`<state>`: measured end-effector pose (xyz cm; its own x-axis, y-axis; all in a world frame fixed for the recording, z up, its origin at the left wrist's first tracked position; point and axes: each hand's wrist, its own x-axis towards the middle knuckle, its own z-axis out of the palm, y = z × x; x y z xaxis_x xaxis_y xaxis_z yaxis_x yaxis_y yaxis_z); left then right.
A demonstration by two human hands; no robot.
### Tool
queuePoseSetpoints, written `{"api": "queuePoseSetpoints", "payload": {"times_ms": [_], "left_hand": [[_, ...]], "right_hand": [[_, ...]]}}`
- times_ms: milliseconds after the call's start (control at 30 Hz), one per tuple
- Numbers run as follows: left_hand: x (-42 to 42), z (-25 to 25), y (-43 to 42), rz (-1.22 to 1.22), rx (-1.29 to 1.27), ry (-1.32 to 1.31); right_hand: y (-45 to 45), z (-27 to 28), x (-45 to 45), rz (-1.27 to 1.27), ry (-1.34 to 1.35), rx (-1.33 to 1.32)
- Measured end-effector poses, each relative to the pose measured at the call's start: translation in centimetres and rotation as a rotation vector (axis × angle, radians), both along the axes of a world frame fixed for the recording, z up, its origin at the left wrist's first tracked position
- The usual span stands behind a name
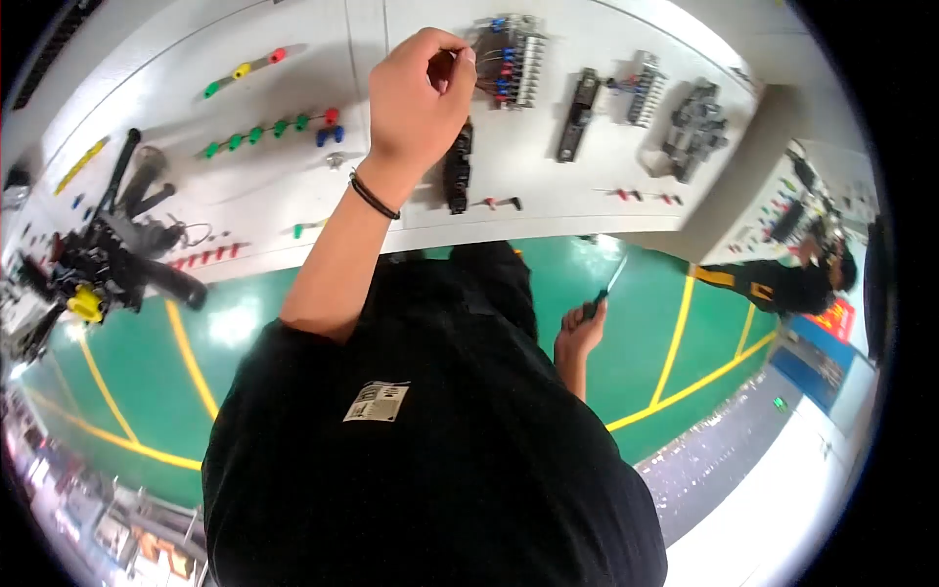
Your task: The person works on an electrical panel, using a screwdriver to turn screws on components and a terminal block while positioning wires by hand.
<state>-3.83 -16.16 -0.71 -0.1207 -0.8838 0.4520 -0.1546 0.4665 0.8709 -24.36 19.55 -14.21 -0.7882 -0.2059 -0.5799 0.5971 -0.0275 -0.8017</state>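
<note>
My left hand [421,98] is raised over the white work surface, thumb and fingers pinched together. Whatever lies between the fingertips is too small to make out. Just right of those fingertips is a terminal block [528,70] with blue and red wire ends along its left side. Below the same hand, a long black part [458,174] lies partly hidden. Down at my right side, over the green floor, my right hand [581,338] is closed around the dark handle of a screwdriver [603,293], its thin shaft pointing up and away.
Rightward on the surface are a black rail-like part [579,115], a smaller terminal block [646,90] and grey parts [696,129]. Coloured push-button-like pieces [256,134] sit at left, near a black tool cluster [103,259]. Another person [782,282] is at far right.
</note>
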Motion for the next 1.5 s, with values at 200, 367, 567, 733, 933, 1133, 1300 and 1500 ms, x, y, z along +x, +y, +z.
{"api": "queuePoseSetpoints", "payload": {"times_ms": [200,367,567,733,933,1133,1300,1500], "left_hand": [[-0.1,0.1,-2.5,0.058,-0.069,-0.224],[-0.9,0.3,-2.8,0.060,-0.025,-0.352],[-1.2,0.8,-3.0,0.064,-0.055,-0.461],[-1.3,1.5,-2.8,0.047,-0.070,-0.471],[-1.3,1.3,-2.7,0.093,-0.112,-0.507],[0.6,0.2,-2.7,-0.085,0.195,-0.135],[-0.1,0.7,-2.5,-0.095,0.161,0.054],[0.9,0.4,-3.4,-0.154,-0.058,-0.296]], "right_hand": [[-1.2,-0.4,0.4,0.261,0.131,0.188],[-13.3,4.2,-2.2,0.492,0.703,-0.051],[-22.2,2.2,-4.2,0.475,1.156,-0.232],[-22.6,-0.5,-3.0,0.454,1.176,-0.265],[-22.3,-1.6,-2.4,0.477,1.275,-0.111],[-22.7,-2.7,-2.7,0.444,1.266,-0.130],[-22.0,-2.7,-3.3,0.467,1.493,0.061],[-22.2,-2.4,-3.0,0.433,1.580,0.121]]}}
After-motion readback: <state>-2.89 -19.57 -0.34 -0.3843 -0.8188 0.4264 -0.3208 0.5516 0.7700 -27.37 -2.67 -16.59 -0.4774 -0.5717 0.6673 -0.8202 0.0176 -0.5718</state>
